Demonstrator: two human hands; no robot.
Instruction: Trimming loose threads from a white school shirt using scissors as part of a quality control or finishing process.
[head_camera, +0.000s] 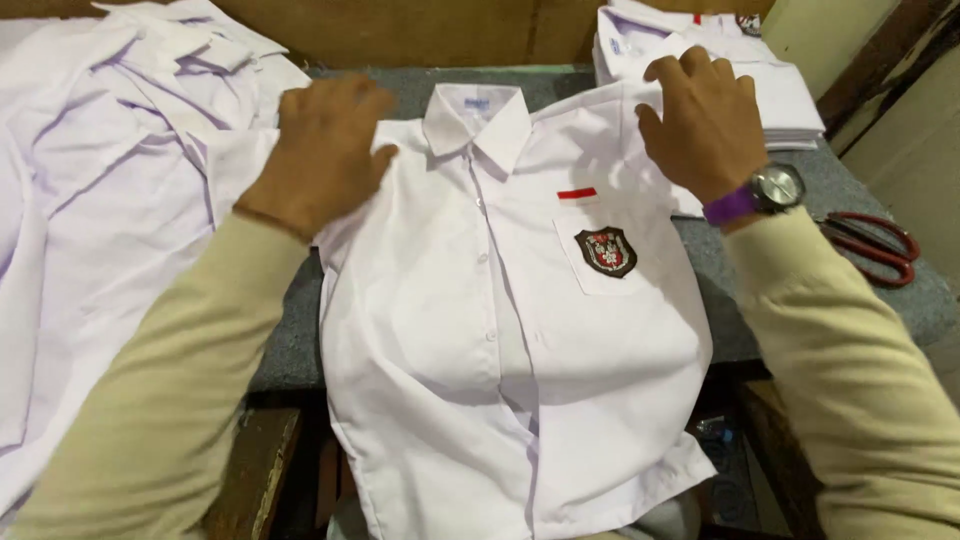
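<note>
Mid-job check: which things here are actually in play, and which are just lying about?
In play:
white shirt, buttoned, front up
left hand on its shoulder
right hand on the other shoulder

Lying about:
loose shirt pile
folded shirt stack
red-handled scissors

Small white collar label (477, 103), red strip (577, 193), dark shield badge (605, 251) on shirt pocket (610, 262).

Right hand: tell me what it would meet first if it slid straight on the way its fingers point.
The right hand rests on the white shirt, fingers pointing away. Straight on it would likely first meet the stack of folded white shirts at the table's far edge, though depth is unclear.
</note>
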